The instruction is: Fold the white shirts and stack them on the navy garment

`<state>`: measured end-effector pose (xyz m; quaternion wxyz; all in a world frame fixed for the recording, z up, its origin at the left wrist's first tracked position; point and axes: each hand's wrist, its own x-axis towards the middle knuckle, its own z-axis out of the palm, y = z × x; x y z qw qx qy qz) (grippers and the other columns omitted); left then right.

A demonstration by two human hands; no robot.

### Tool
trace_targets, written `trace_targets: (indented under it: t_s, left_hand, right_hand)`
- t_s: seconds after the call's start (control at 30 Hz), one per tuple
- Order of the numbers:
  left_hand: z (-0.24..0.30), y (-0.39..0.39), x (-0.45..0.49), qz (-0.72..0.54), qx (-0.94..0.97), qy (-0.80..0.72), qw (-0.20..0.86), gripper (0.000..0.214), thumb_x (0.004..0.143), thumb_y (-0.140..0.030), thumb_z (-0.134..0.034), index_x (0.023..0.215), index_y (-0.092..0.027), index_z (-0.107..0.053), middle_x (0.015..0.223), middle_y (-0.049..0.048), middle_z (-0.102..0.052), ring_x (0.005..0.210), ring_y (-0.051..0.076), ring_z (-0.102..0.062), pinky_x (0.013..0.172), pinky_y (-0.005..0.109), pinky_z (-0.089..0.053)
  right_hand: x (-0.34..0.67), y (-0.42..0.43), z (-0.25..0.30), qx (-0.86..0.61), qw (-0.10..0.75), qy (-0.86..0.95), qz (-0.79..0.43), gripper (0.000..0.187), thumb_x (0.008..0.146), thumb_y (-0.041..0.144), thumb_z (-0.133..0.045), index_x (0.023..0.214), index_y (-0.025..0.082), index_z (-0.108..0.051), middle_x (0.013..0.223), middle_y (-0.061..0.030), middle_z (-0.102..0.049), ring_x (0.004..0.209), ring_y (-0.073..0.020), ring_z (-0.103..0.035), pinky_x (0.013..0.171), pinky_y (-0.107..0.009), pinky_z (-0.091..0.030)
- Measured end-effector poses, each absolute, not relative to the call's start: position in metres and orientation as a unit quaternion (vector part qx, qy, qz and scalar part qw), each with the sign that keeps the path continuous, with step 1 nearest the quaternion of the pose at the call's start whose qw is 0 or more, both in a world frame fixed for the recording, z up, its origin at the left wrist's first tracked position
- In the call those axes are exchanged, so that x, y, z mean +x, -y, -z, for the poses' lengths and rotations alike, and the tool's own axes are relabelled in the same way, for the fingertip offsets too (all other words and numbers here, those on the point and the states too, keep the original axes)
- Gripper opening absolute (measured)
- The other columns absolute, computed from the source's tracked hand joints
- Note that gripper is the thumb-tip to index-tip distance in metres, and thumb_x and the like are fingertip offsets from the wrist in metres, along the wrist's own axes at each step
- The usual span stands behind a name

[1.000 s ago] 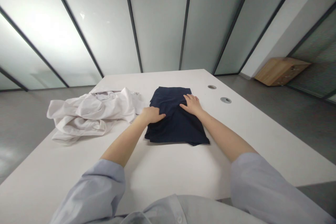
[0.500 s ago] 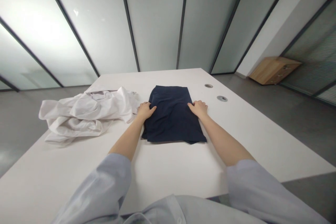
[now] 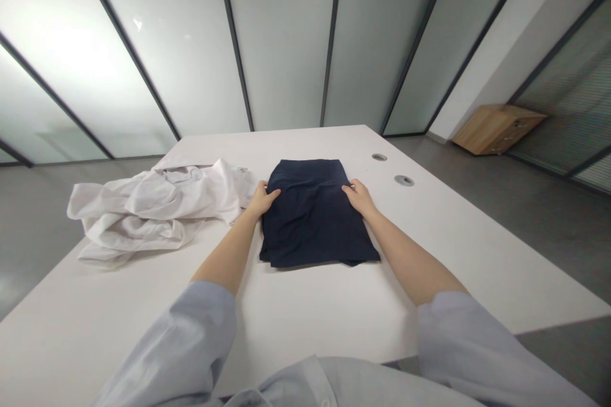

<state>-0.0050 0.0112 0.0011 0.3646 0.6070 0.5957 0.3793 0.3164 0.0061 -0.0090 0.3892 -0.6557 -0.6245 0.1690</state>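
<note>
White tabletop (image 3: pixel 324 315) spreads nearest, with the folded navy cloth (image 3: pixel 315 222) lying midway across it. Beyond the cloth's front edge, left hand (image 3: pixel 262 198) and right hand (image 3: pixel 360 198) pinch opposite sides, each grip closed thumb-over-fabric; uneven pulling could slide its loose layers apart.

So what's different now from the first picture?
The right hand slid off the top of the dark cloth and out to its right edge. The left hand shifted outward too, to the left edge. Now both grip the cloth by its sides, thumbs on top. The white cloth stayed heaped on the left of the table.
</note>
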Motion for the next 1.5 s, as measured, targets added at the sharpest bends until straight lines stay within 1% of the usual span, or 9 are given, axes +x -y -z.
trace_targets:
  t_s: [0.17, 0.37, 0.57, 0.73, 0.83, 1.0, 1.17, 1.33, 1.5]
  left_hand:
    - [-0.003, -0.014, -0.004, -0.441, 0.566, -0.566, 0.406, 0.071, 0.085, -0.021, -0.051, 0.149, -0.024, -0.018, 0.127, 0.0073, -0.062, 0.106, 0.018, -0.064, 0.092, 0.036, -0.052]
    - [-0.004, -0.017, -0.007, -0.411, 0.6, -0.551, 0.41, 0.046, 0.085, -0.023, -0.041, 0.127, -0.02, -0.061, 0.122, 0.0038, -0.067, 0.116, 0.021, -0.059, 0.101, 0.037, -0.046]
    - [-0.006, -0.009, -0.012, -0.359, 0.639, -0.521, 0.438, 0.066, 0.075, -0.03, -0.066, 0.138, -0.018, -0.05, 0.12, 0.0083, -0.068, 0.105, 0.023, -0.065, 0.093, 0.038, -0.052]
    - [-0.015, -0.01, -0.016, -0.316, 0.674, -0.514, 0.426, 0.075, 0.066, -0.019, -0.069, 0.139, -0.017, -0.049, 0.131, 0.0088, -0.061, 0.115, 0.025, -0.06, 0.102, 0.039, -0.046]
    - [-0.018, -0.013, -0.017, -0.266, 0.716, -0.54, 0.353, 0.068, 0.066, -0.022, -0.069, 0.132, -0.016, -0.055, 0.129, 0.0084, -0.062, 0.116, 0.026, -0.059, 0.105, 0.039, -0.043]
    - [-0.021, -0.014, -0.019, -0.216, 0.76, -0.558, 0.253, 0.037, 0.072, -0.029, -0.064, 0.107, -0.018, -0.07, 0.113, 0.0078, -0.068, 0.108, 0.027, -0.061, 0.1, 0.039, -0.046]
    - [-0.039, -0.01, -0.02, -0.206, 0.802, -0.556, 0.075, 0.032, 0.069, -0.029, -0.068, 0.099, -0.018, -0.071, 0.132, 0.0108, -0.056, 0.132, 0.033, -0.041, 0.113, 0.044, -0.029]
    - [-0.082, 0.001, -0.029, -0.142, 0.829, -0.524, 0.139, 0.035, 0.075, -0.035, -0.059, 0.104, -0.017, -0.067, 0.098, 0.0075, -0.07, 0.093, 0.025, -0.064, 0.087, 0.035, -0.048]
    - [-0.137, 0.001, -0.039, -0.096, 0.845, -0.486, 0.203, 0.039, 0.072, -0.049, -0.059, 0.09, -0.016, -0.068, 0.086, 0.0031, -0.07, 0.08, 0.021, -0.064, 0.071, 0.029, -0.049]
  right_hand:
    - [0.318, -0.008, 0.009, -0.645, 0.443, 0.564, -0.264, 0.024, 0.079, 0.038, -0.052, 0.093, 0.019, -0.057, 0.07, -0.001, -0.064, 0.069, -0.02, -0.06, 0.067, -0.031, -0.048]
    - [0.317, -0.005, 0.005, -0.61, 0.447, 0.582, -0.299, 0.054, 0.082, 0.03, -0.048, 0.134, 0.017, -0.05, 0.113, -0.0093, -0.068, 0.1, -0.0219, -0.064, 0.09, -0.036, -0.048]
    - [0.32, -0.008, 0.004, -0.593, 0.42, 0.624, -0.288, 0.04, 0.078, 0.022, -0.045, 0.109, 0.021, -0.07, 0.12, -0.0054, -0.067, 0.12, -0.0222, -0.055, 0.106, -0.041, -0.037]
    - [0.322, -0.005, 0.002, -0.591, 0.356, 0.668, -0.279, 0.055, 0.068, 0.015, -0.051, 0.122, 0.015, -0.063, 0.125, -0.0088, -0.064, 0.116, -0.0231, -0.057, 0.101, -0.036, -0.041]
    - [0.322, -0.002, -0.002, -0.582, 0.306, 0.722, -0.216, 0.057, 0.067, 0.014, -0.053, 0.123, 0.011, -0.062, 0.124, -0.0116, -0.064, 0.111, -0.024, -0.059, 0.098, -0.034, -0.043]
    - [0.321, -0.002, -0.006, -0.577, 0.225, 0.777, -0.11, 0.029, 0.073, 0.016, -0.051, 0.094, 0.016, -0.072, 0.102, -0.0096, -0.069, 0.098, -0.0241, -0.061, 0.091, -0.034, -0.045]
    - [0.319, -0.002, -0.015, -0.567, 0.276, 0.774, -0.058, 0.025, 0.073, 0.018, -0.051, 0.09, 0.017, -0.069, 0.117, -0.0106, -0.063, 0.105, -0.0247, -0.055, 0.092, -0.037, -0.043]
    - [0.32, 0.002, -0.047, -0.573, 0.303, 0.75, -0.13, 0.016, 0.069, 0.022, -0.048, 0.075, 0.019, -0.062, 0.067, -0.0009, -0.061, 0.065, -0.0173, -0.051, 0.062, -0.028, -0.039]
    - [0.323, -0.003, -0.087, -0.513, 0.401, 0.739, -0.173, 0.009, 0.061, 0.026, -0.049, 0.061, 0.02, -0.054, 0.056, 0.0034, -0.05, 0.062, -0.0152, -0.045, 0.057, -0.026, -0.033]
